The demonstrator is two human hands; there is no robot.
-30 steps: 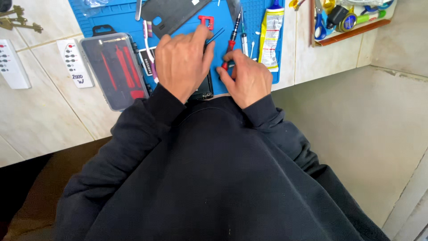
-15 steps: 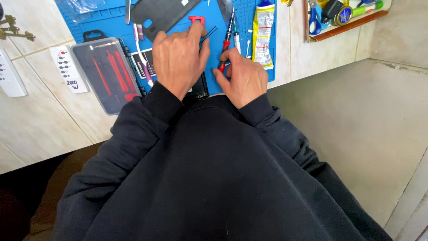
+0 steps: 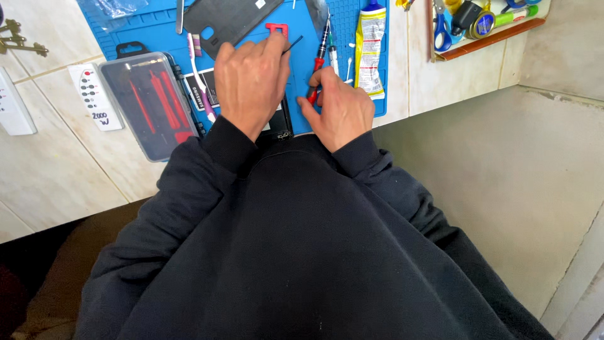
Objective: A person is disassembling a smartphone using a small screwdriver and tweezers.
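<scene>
From where I'm watching, the left hand lies curled over a dark device on the blue mat, pinching a thin black tool poking out toward 1 o'clock. The right hand is closed around a red screwdriver at 3 o'clock of the device. A black back cover sits loose at 12 o'clock, so I'd guess the opening-up is done and the inside work isn't.

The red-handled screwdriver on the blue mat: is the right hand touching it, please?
Touching. The head view shows the right hand's fingertips closed on the lower end of the red-handled screwdriver, with no gap visible, over the blue mat.
</scene>
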